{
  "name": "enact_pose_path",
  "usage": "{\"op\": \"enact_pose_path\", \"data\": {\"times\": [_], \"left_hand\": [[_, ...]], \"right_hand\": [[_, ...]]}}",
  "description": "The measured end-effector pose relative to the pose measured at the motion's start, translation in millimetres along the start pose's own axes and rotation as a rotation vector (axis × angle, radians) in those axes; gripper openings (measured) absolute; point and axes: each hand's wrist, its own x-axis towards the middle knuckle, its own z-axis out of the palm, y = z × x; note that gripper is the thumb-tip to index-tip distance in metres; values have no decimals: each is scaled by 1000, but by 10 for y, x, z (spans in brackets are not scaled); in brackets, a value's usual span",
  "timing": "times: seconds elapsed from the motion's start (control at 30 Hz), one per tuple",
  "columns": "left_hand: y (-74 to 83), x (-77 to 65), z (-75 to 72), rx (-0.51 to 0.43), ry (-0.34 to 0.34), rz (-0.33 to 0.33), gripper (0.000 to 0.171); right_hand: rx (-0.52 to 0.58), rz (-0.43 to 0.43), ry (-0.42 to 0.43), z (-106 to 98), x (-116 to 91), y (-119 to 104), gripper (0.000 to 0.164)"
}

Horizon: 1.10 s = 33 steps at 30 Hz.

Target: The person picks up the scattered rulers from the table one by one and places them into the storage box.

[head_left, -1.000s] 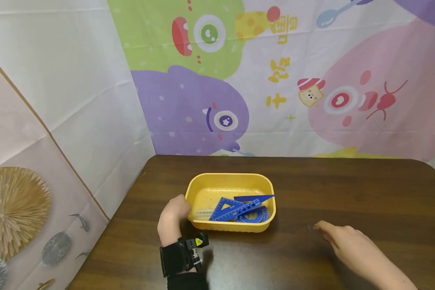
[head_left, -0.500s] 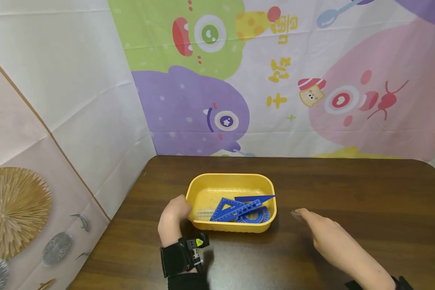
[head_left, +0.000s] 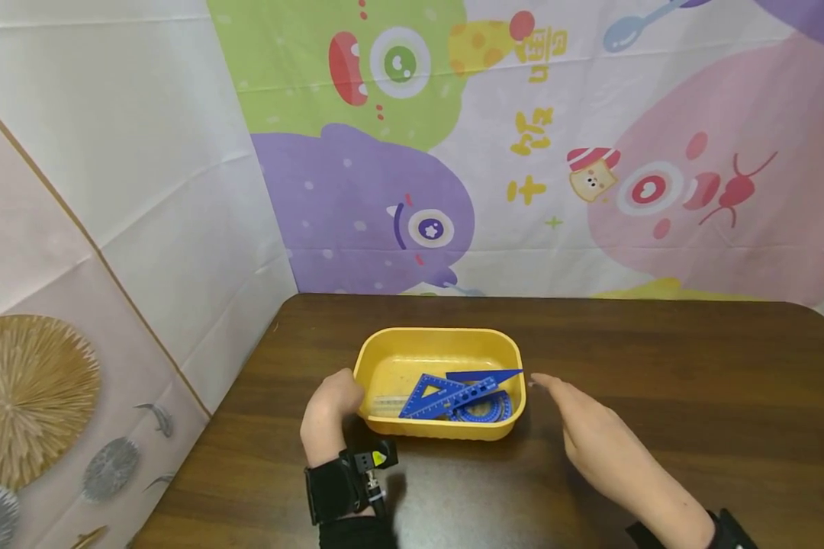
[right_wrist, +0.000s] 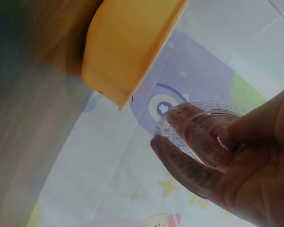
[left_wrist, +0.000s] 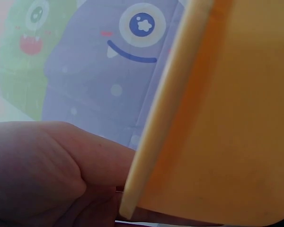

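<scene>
A yellow plastic basket (head_left: pixel 439 431) stands on the table, holding blue drawing tools. Inside are a set square (head_left: pixel 413 407), a ruler (head_left: pixel 468 393), a protractor (head_left: pixel 500 410) and a pointed blue piece (head_left: pixel 484 375) partly covered by the others. A clear ruler (head_left: pixel 387 405) lies at the left. My left hand (head_left: pixel 331 406) grips the basket's left rim; its fingertips are mostly hidden. My right hand (head_left: pixel 600 442), just right of the basket, pinches a clear protractor (right_wrist: pixel 166 129) between thumb and fingers; it is apart from the basket wall in the right wrist view.
The dark wooden table (head_left: pixel 693 366) extends to the right of the basket. A cartoon-printed cloth (head_left: pixel 522 252) hangs behind its back edge. At the left is a pale cloth (head_left: pixel 178 229) with gold and grey round patterns.
My right hand has moved left and slightly up, bringing the clear protractor close to the basket's right end. The left hand and the basket look nearly unmoved.
</scene>
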Motion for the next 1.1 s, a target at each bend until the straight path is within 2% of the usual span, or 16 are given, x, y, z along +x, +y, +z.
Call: {"op": "enact_pose_path", "data": {"times": [0.17, 0.4, 0.7, 1.1], "left_hand": [[10, -13, -1, -20, 4, -22, 16], [3, -14, -4, -2, -2, -6, 17], [-2, -1, 6, -14, 10, -20, 17], [-8, 1, -4, -9, -6, -14, 19]], "right_hand": [[-51, -72, 90, 44, 26, -24, 46], [-118, -147, 163, 99, 120, -78, 38], [-160, -184, 110, 202, 297, -213, 42], [-121, -249, 88, 408, 440, -332, 46]]}}
